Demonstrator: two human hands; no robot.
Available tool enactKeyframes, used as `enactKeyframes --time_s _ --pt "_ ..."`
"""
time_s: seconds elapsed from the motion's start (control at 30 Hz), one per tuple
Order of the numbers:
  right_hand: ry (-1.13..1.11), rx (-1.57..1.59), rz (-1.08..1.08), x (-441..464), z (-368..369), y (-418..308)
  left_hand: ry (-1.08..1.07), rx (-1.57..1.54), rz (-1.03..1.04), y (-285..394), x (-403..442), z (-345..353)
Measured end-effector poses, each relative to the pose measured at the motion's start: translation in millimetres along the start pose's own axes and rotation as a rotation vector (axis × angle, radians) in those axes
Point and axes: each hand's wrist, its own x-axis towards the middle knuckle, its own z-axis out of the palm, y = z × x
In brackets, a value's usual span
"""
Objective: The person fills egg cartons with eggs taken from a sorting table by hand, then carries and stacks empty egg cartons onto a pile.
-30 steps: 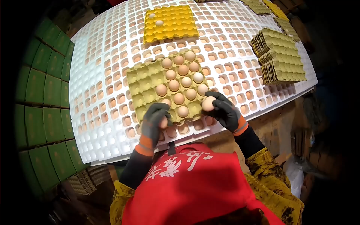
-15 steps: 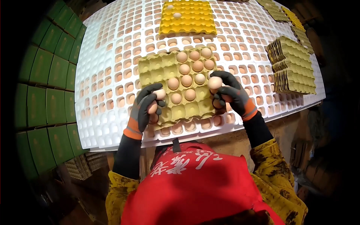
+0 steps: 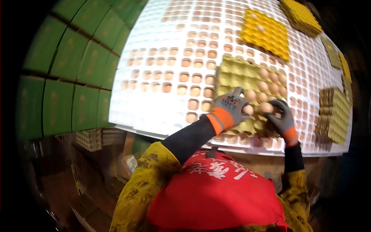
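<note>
A pale green egg tray [image 3: 228, 73] lies on the white pitted surface, with brown eggs [image 3: 262, 86] in several of its cups, mostly toward the right. My left hand [image 3: 231, 107], in a grey and orange glove, reaches over the tray's lower left part. Its fingers curl round an egg [image 3: 248, 110]; the palm is hidden. Just right of it, my gloved right hand [image 3: 284, 118] is closed round eggs at the tray's lower right, one pale egg [image 3: 266, 108] showing at its fingertips. How many eggs each hand holds is hidden.
White trays [image 3: 154, 112] cover the table, many pits holding eggs. A yellow egg tray [image 3: 266, 36] with two eggs lies beyond. Green egg trays [image 3: 333, 116] are stacked at right, more yellow trays [image 3: 301, 17] behind. Green boxes [image 3: 58, 104] form a wall at left.
The view has swung left, so the table appears farther right. My left hand has moved from the green tray's left edge in over its cups; my hands are closer together.
</note>
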Motion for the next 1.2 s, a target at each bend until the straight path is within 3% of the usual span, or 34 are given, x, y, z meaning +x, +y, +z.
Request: enactKeyframes --time_s 0.07,0.1,0.17,0.23,0.3,0.47,0.67,0.7,0.77,0.83,0.9,0.93,0.97,1.03,1.1,1.13,1.17,1.2 --pt "-0.017 0.579 0.529 2 -7 -45 0.063 -0.337 -0.132 -34 -23 -31" --pt "0.01 0.708 0.507 4 3 -62 0.148 -0.469 -0.168 -59 -43 -47" --pt "0.002 0.583 0.461 16 46 -97 0.307 -0.404 -0.237 -124 -84 -68" --pt "-0.056 0.417 0.063 31 118 -115 0.447 -0.266 -0.42 -187 -134 -85" --pt "-0.177 0.271 -0.09 55 174 -169 0.373 -0.122 -0.59 -239 -173 -100" --pt "-0.224 0.024 -0.005 93 276 -228 0.342 -0.188 -0.542 -279 -191 -98" --pt "-0.408 -0.47 0.105 110 310 -234 0.112 0.132 -0.391 -293 -179 -64" --pt "-0.322 -0.343 0.094 106 309 -229 0.076 0.142 -0.399 -292 -177 -68" --pt "-0.145 -0.086 0.072 93 303 -220 0.208 0.1 -0.4 -294 -180 -76" --pt "-0.059 -0.046 0.135 84 299 -207 0.06 0.136 -0.416 -300 -183 -84" --pt "-0.113 -0.081 0.161 76 299 -191 -0.034 0.218 -0.351 -309 -188 -79" --pt "-0.134 -0.006 0.12 72 302 -180 0.0 0.099 -0.346 -308 -187 -79" --pt "-0.164 0.219 0.247 68 306 -169 0.147 -0.069 -0.329 -312 -187 -75" --pt "-0.152 0.67 0.574 68 289 -184 0.333 -0.299 -0.5 -311 -188 -91" --pt "-0.076 0.951 0.448 55 283 -175 0.7 -0.272 -0.412 -332 -196 -84" --pt "-0.069 0.951 0.333 49 279 -180 0.754 -0.443 -0.374 -345 -199 -59" --pt "-0.088 0.555 0.097 43 274 -174 0.829 -0.582 -0.33 -363 -199 -37" --pt "-0.205 0.613 0.278 42 269 -185 0.655 -0.325 -0.397 -371 -198 -39"
